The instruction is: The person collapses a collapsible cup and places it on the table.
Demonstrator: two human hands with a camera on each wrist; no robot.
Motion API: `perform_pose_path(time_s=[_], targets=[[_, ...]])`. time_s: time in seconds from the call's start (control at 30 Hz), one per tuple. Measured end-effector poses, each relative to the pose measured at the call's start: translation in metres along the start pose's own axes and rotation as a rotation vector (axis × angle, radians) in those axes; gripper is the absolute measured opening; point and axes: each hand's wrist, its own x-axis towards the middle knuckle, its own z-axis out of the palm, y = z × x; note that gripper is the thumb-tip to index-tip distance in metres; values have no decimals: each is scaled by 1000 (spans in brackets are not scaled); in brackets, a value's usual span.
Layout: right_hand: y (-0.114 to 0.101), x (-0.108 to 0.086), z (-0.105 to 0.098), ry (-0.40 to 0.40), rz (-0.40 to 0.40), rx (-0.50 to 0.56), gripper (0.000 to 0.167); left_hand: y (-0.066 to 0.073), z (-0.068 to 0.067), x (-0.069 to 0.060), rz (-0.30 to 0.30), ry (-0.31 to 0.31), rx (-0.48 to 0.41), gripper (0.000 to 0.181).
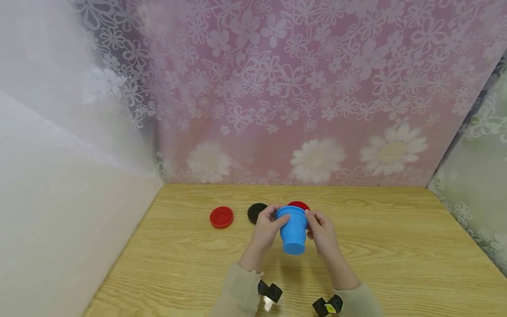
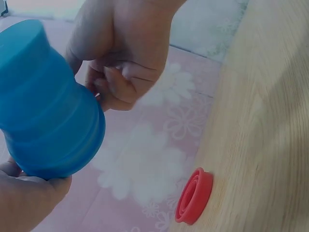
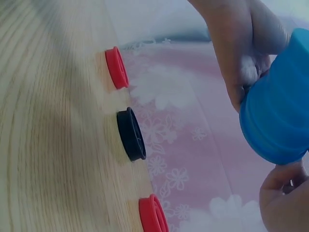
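Observation:
A blue collapsible cup, drawn out to its stepped full height, is held above the table with its wide rim up and away and its flat base toward me. My left hand grips the rim on the left, thumb along the outer wall. On the other side my right hand pinches the rim between thumb and fingers. The left wrist view shows the ringed wall of the blue cup between both hands. The cup's inside is hidden in all views.
On the wooden table lie flat ringed discs: a red one at left, a black one partly behind my left hand, and another red one partly behind the cup. Flowered pink cloth hangs along the back edge.

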Motion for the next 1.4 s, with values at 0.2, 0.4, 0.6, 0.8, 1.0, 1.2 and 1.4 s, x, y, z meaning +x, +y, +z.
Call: perform_pose_path(time_s=[0.2, 0.4, 0.6, 0.8, 1.0, 1.2, 1.4], targets=[[-3, -2, -1, -27, -11, -21, 26, 1, 3, 1, -34, -7, -20, 24], [-7, -3, -6, -166, -70, -71, 29, 16, 7, -5, -27, -28, 64, 24], [-5, 0, -9, -183, -59, -115, 29, 11, 4, -5, 37, -55, 314, 24], [-5, 1, -12, -148, -86, -220, 30, -6, -2, 0, 175, -38, 525, 25], [-6, 0, -15, -169, -160, -273, 29, -5, -2, 0, 282, -17, 682, 28], [-4, 2, -25, -290, -258, -219, 25, -1, 0, 0, 326, -6, 793, 28], [1, 5, -28, -329, -297, -269, 29, -3, 0, -1, 356, 19, 850, 29]])
